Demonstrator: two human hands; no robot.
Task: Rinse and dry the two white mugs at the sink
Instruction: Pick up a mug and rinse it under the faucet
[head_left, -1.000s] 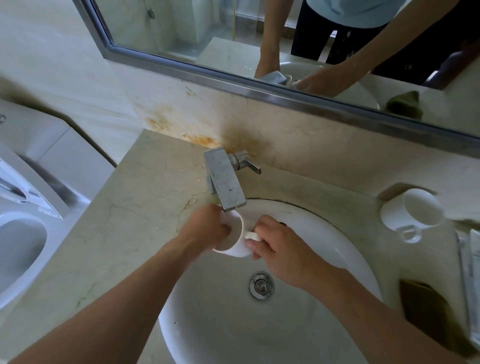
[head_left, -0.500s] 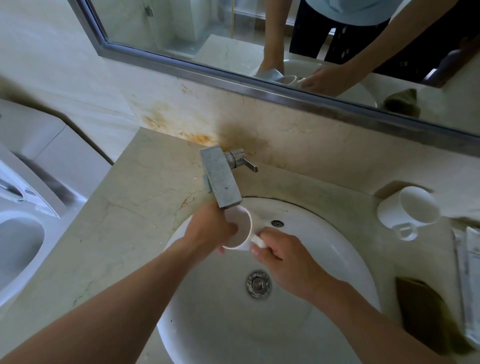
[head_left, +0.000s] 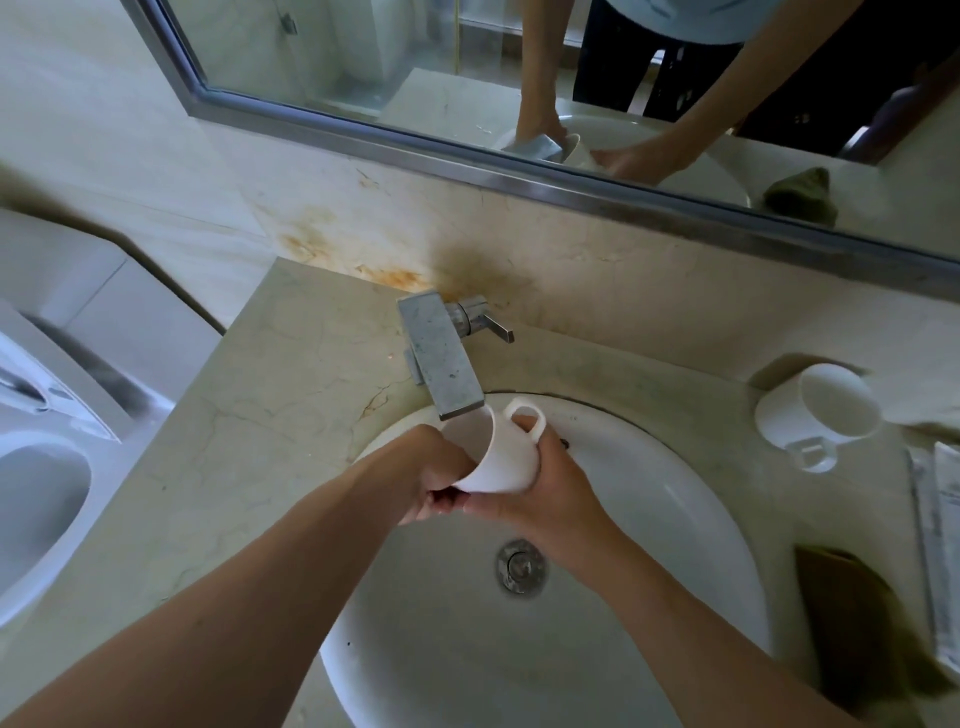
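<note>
Since half a second ago, the mug (head_left: 506, 454) has been turned in both hands: its handle, which pointed toward the lower right, now sticks up at the top, and its mouth tips toward the upper left under the faucet (head_left: 441, 356). Near the centre of the frame, the left hand (head_left: 434, 475) wraps the mug's left side and rim, fingers curled under its base, while the right hand (head_left: 545, 493) cups its right side from below; both grip it over the white sink (head_left: 675, 519), above the drain (head_left: 521, 565). At the lower right, a dark green cloth (head_left: 857, 623) lies on the counter (head_left: 270, 441). Farther up on the right, the second mug (head_left: 826, 410) lies tipped on its side on the counter, well apart from the hands. Beyond the faucet, the mirror (head_left: 363, 62) spans the top of the frame.
</note>
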